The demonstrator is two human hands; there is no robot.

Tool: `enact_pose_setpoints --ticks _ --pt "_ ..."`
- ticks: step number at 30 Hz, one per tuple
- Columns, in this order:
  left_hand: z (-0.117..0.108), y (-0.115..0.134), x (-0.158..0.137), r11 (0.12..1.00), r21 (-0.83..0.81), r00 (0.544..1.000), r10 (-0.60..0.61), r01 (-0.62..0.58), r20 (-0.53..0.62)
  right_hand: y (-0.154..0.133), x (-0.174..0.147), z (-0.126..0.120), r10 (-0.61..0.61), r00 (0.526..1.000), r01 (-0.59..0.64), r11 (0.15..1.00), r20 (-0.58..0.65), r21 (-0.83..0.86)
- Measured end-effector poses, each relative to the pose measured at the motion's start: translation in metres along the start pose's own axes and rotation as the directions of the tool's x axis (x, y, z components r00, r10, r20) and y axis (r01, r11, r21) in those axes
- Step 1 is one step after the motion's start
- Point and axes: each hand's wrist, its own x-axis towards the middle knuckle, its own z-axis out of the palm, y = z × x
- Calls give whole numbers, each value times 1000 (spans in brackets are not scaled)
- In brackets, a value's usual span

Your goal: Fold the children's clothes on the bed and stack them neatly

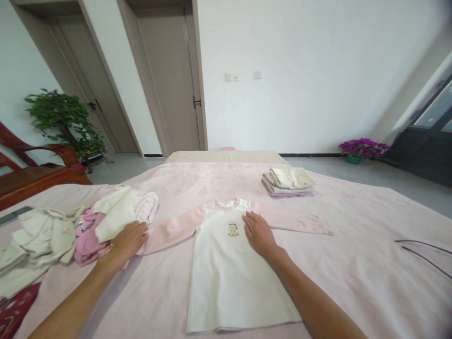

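Observation:
A child's long-sleeved shirt point(222, 278), white with pale pink sleeves and a small printed motif on the chest, lies spread face up on the bed-like covered surface. My right hand point(260, 233) rests open and flat on its upper chest near the right shoulder, fingers pointing toward the collar. At the end of the left sleeve, my left hand point(130, 241) is curled with its fingers bent down on the cuff; the fingertips are partly hidden. That hand also borders a loose pile of clothes point(118, 212), with white, pink and striped pieces.
A stack of folded clothes point(288, 182) sits beyond the right sleeve. Cream garments point(45, 235) and a dark red one point(17, 310) lie at far left. Dark thin cords point(423, 247) are at right. A pink sheet point(353, 282) covers the surface; a wooden chair point(67, 157) stands left.

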Motion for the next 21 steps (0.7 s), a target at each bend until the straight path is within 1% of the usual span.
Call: enact_pose_setpoints --ticks 2,3,7,9,10,11,13,15,16,17,19,21 --pt "-6 2 1 998 55 999 -21 23 -35 0 -1 -1 -1 1000 1 1000 -2 3" --pt "-12 2 3 998 38 998 -38 40 -50 -1 -1 -1 -2 1000 2 1000 -1 4" --pt "-40 -11 14 985 -126 983 -137 121 -123 -3 -2 -4 0 1000 0 1000 0 -8" --pt "-46 -20 21 986 -125 978 -134 114 -161 -5 -2 -5 1 1000 0 1000 3 -23" --pt "-46 -23 24 990 -103 980 -116 100 -161 -6 -2 -6 0 1000 0 1000 5 -30" --pt "-44 -26 26 993 -76 986 -98 88 -136 -7 -2 -7 -1 1000 1 999 9 -35" --pt "-38 -26 28 997 -12 996 -80 80 -44 -8 -2 -8 -9 1000 10 999 15 -42" --pt "-30 -18 28 992 76 994 -106 104 20 -9 -4 -8 -25 999 26 999 20 -43" --pt "-28 -11 28 986 121 993 -119 117 12 -10 -4 -8 -33 999 34 999 22 -43" --pt "-26 -1 28 981 155 993 -118 120 -23 -11 -5 -8 -39 999 40 998 24 -42" --pt "-25 24 29 984 160 993 -61 77 -106 -12 -6 -9 -38 999 39 998 20 -40" --pt "-26 55 34 997 69 990 29 -19 -141 -12 -3 -12 -31 999 32 999 22 -33"
